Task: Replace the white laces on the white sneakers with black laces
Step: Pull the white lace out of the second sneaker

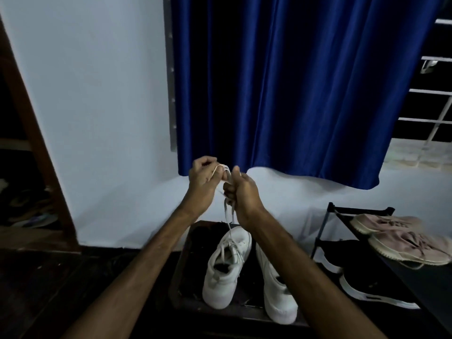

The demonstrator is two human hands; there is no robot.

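Note:
Two white sneakers stand on a dark low table (183, 253). The left sneaker (226, 267) still has a white lace (226, 216) threaded in it; the lace runs up from its eyelets into my hands. My left hand (203, 182) pinches a loop of the lace near the top. My right hand (241, 192) grips the lace in a fist just beside it. Both hands are raised well above the shoes. The right sneaker (276, 287) is partly hidden by my right forearm. No black laces are in view.
A black shoe rack (327, 216) stands to the right, with a pair of pink sneakers (401, 238) on top and black sneakers (367, 282) beneath. A blue curtain (293, 81) hangs behind. A wooden frame (36, 143) is at the left.

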